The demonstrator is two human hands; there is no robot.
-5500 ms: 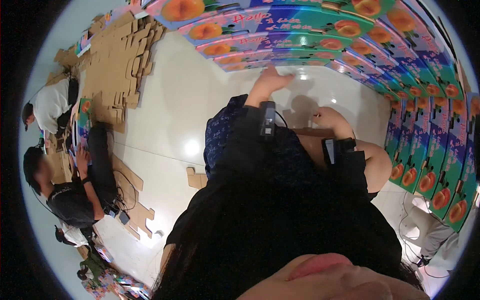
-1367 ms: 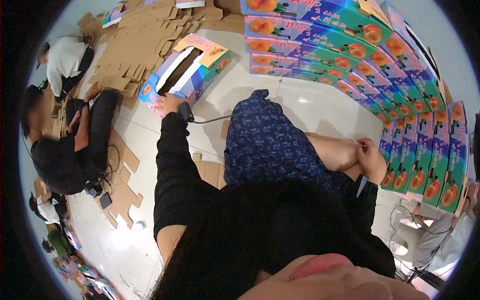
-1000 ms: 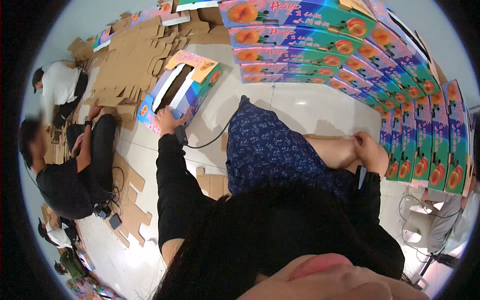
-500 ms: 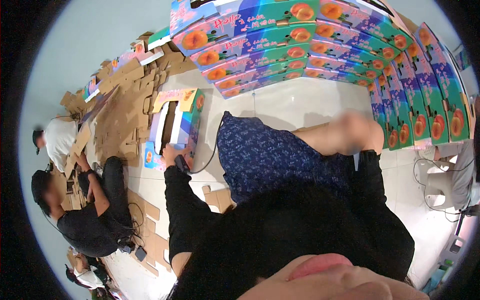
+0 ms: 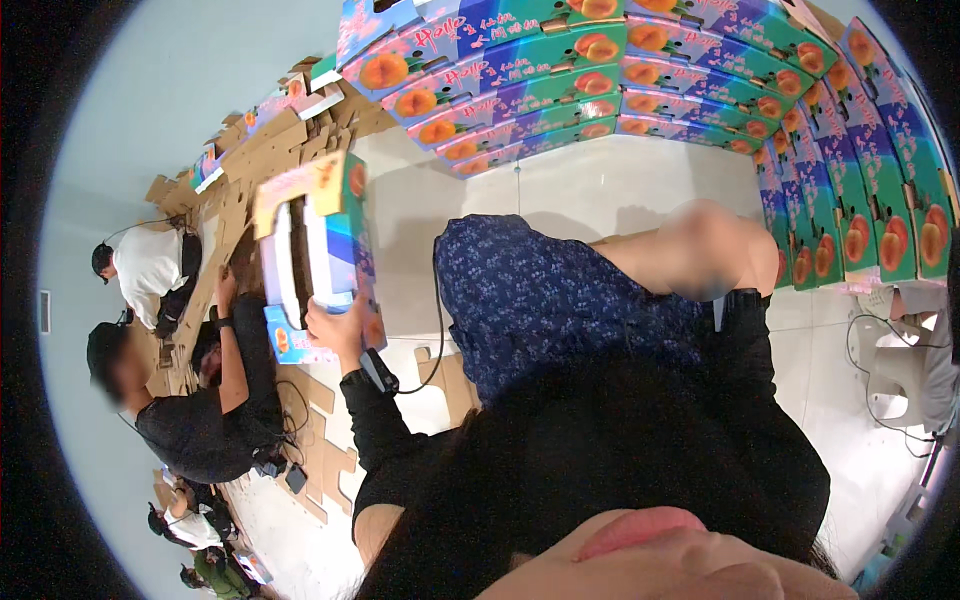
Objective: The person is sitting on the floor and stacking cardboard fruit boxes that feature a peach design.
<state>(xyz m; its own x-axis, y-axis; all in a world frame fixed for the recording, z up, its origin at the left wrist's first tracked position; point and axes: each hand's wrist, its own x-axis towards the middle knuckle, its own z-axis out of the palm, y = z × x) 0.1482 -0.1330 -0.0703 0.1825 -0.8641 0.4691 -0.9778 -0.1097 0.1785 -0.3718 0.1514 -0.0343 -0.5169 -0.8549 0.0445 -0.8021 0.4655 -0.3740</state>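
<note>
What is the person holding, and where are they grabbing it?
The left hand holds a colourful fruit box, open and empty, by its near bottom edge. The right hand is blurred by the knee; whether it holds anything cannot be told.

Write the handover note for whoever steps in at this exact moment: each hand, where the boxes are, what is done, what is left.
Left hand: grips the lower edge of an open printed fruit box, lifted off the floor and tilted, flaps still up.
Right hand: blurred over the raised knee, seems to hold nothing.
Done: a curved wall of finished boxes stacked ahead and to the right.
Left: this box looks unfinished, and flat cardboard blanks lie piled to the left, near two seated co-workers.
</note>
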